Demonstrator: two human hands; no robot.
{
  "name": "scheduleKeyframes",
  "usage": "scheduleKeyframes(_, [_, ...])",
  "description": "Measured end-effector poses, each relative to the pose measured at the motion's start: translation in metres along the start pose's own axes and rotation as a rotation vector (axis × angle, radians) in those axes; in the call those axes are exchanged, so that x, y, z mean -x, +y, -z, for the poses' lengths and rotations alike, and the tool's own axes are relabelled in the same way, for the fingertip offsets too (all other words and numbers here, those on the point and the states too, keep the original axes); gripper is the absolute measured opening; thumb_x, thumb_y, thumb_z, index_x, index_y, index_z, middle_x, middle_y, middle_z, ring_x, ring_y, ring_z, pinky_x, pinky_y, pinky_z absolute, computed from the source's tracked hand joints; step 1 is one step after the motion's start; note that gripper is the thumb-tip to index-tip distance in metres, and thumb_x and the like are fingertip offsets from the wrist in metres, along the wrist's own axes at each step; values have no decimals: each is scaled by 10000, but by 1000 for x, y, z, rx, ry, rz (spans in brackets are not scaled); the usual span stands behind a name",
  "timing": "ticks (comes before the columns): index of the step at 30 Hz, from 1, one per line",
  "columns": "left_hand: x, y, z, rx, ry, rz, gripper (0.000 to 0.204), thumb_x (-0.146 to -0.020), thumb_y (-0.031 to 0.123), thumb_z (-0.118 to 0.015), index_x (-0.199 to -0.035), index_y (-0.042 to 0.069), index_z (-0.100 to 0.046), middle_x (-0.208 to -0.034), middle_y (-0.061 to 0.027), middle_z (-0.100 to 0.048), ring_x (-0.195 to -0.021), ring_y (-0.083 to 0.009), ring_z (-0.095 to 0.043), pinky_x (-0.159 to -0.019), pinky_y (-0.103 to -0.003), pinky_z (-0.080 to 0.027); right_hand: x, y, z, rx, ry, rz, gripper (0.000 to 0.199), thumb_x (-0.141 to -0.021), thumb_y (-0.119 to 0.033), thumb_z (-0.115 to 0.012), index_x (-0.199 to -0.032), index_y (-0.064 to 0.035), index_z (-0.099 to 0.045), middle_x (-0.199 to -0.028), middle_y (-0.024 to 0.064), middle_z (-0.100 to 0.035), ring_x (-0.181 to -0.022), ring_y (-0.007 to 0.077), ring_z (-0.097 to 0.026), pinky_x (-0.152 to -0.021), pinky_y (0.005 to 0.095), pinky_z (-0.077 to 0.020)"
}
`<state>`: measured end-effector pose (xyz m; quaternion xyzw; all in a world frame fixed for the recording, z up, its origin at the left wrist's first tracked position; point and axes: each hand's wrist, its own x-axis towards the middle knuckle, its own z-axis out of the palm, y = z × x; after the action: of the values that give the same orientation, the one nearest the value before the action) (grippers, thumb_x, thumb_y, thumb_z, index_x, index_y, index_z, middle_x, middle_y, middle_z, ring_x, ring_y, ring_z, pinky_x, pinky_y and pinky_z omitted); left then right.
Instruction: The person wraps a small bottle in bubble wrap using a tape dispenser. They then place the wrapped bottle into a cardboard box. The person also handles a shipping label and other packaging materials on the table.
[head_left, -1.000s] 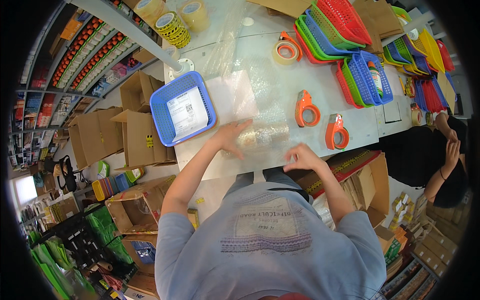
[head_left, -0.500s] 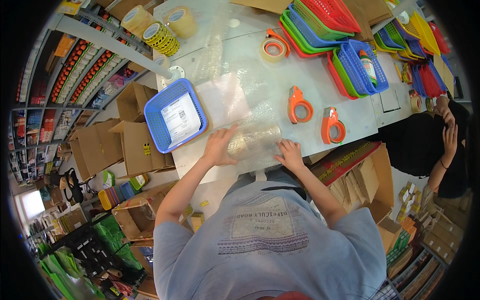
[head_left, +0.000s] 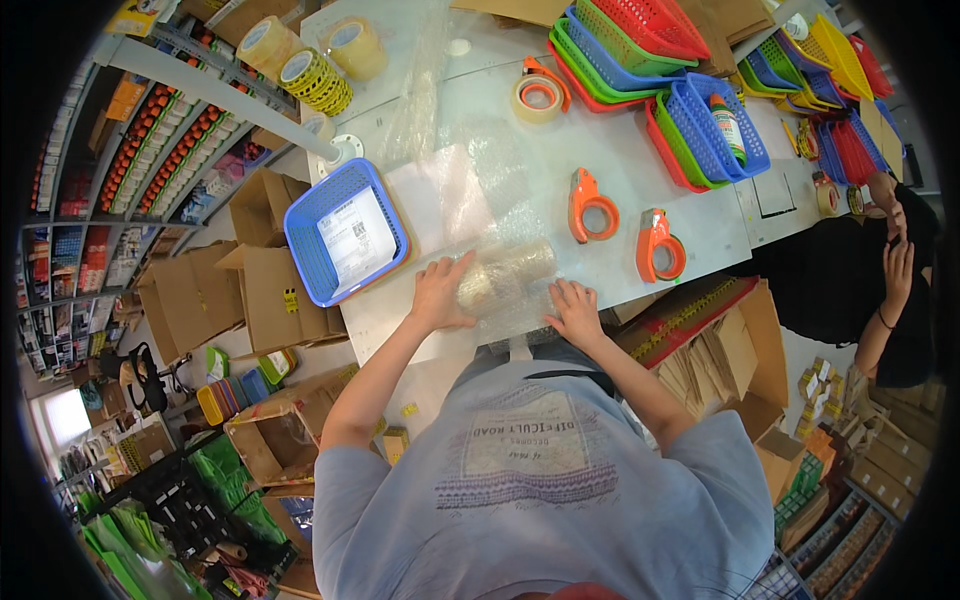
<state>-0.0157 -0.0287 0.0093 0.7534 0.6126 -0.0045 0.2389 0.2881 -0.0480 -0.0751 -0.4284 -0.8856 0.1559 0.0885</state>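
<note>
A clear bubble-wrap roll (head_left: 515, 268) lies at the table's near edge, with something pale inside that I cannot make out. My left hand (head_left: 440, 292) cups its left end, fingers over the far side and thumb on the near side. At the lower right of the roll, my right hand (head_left: 574, 308) rests with fingers spread on the loose wrap's edge. A blue basket (head_left: 296, 235) holding a printed white sheet (head_left: 358, 240) stands left of my left hand. To the right lie two orange tape dispensers, the nearer-left one (head_left: 582, 190) and another (head_left: 655, 232).
Behind stand tape rolls (head_left: 352, 50) and another tape dispenser (head_left: 540, 97). Stacked coloured baskets (head_left: 690, 125) hold a bottle (head_left: 728, 130). Open cardboard boxes (head_left: 262, 290) flank the table. At right is another person's hand (head_left: 898, 270). A metal post (head_left: 230, 95) crosses the far left.
The bubble-wrap roll has shifted slightly, and both hands stay on it nearly in place. The whole view has moved a little, so the table items appear slightly further left.
</note>
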Motion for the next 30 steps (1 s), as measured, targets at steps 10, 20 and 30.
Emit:
scheduleKeyframes(10, [22,52,-20,-258,147,-82,1328,-386,463,-862,-1474,169,-159,-1488,-210,-167,-1351,-437,-198,-1005,-619,-258,-1,10,-14,34,0,522,176,-752,-133,-552,-924,-97,-555,-961,24,-551,-976,162,-529,-896,389,-352])
scheduleKeyframes(20, [33,99,-28,-36,161,172,1227,-507,460,-833,-1468,87,-168,-1485,-273,-126,-1380,-462,-89,-988,-718,-134,-58,3,47,15,252,587,90,-741,-158,-591,-830,-150,-581,-691,-26,-422,-742,134,-506,-870,479,-350])
scheduleKeyframes(30, [-49,-7,-5,274,201,-42,834,-581,385,-811,-1328,198,-490,-1150,-174,-594,-1029,-323,-582,-938,-606,-343,-91,-31,35,-77,458,503,458,-697,-128,-628,-1143,-56,-550,-1107,123,-546,-1075,310,-508,-967,469,-356])
